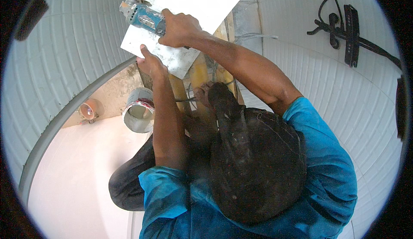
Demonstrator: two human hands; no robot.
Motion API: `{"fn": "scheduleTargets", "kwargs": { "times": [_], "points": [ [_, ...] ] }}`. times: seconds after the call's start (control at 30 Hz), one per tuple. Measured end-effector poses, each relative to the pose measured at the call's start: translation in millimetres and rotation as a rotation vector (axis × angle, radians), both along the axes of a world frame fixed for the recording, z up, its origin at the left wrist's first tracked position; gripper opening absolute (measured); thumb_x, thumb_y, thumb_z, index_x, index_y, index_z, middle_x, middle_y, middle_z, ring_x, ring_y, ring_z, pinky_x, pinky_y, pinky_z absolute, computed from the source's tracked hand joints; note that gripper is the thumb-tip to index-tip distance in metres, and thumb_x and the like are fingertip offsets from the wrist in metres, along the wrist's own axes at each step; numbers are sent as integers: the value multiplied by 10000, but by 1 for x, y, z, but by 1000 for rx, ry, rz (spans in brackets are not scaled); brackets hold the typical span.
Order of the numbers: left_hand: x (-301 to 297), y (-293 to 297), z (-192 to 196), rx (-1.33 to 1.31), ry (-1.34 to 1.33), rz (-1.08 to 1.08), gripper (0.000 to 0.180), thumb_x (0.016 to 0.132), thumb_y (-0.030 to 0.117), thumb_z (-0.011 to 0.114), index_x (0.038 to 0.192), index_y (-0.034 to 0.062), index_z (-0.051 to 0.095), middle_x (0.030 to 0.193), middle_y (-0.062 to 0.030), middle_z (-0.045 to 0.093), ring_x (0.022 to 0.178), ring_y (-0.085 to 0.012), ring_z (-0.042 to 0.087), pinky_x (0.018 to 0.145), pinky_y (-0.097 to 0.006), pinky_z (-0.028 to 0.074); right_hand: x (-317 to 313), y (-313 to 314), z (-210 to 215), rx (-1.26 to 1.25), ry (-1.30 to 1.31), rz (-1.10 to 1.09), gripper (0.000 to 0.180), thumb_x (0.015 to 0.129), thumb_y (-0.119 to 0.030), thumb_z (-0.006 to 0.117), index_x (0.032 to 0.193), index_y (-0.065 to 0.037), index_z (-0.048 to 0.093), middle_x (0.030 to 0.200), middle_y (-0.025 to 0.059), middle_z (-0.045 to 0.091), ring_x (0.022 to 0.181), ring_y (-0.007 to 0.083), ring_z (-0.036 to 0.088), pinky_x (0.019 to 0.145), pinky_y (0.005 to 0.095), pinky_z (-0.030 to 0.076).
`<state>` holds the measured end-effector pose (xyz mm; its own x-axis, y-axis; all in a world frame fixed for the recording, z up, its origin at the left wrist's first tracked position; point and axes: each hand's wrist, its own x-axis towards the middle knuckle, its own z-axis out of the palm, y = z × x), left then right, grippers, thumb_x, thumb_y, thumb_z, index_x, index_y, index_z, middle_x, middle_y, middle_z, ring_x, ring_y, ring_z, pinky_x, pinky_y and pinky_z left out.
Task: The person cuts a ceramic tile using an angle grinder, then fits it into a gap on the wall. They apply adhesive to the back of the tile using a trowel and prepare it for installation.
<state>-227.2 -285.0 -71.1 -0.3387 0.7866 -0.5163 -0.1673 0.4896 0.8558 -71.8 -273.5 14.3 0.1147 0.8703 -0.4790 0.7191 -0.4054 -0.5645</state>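
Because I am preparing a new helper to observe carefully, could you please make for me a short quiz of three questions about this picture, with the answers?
1. Which hand holds the teal angle grinder?
2. True or false: in the picture, the white bucket is to the right of the orange pot.
3. The left hand is on the edge of which thing?
a) the orange pot
b) the white tile
c) the white bucket

Key:
1. The right hand.
2. True.
3. b
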Motion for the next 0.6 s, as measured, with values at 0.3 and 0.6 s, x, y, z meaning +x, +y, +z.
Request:
{"fn": "scheduleTargets", "kwargs": {
  "times": [0.3,0.6],
  "points": [
    [2,0,1,67,30,-33,382,981,223,570,1167,-104,504,1070,-160,633,920,-224,641,801,-374,520,2,-7,1,-9,-3,0,665,718,-345,741,1236,-13,490,916,197,700,848,331,717,765,446,581],
    [2,1,0,63,42,-21,374,977,230,577,1144,-100,521,1055,-167,640,912,-230,644,784,-374,526,2,-8,-5,35,15,3,726,701,-340,744,1278,7,475,913,209,699,833,335,717,757,448,583]
  ]
}}
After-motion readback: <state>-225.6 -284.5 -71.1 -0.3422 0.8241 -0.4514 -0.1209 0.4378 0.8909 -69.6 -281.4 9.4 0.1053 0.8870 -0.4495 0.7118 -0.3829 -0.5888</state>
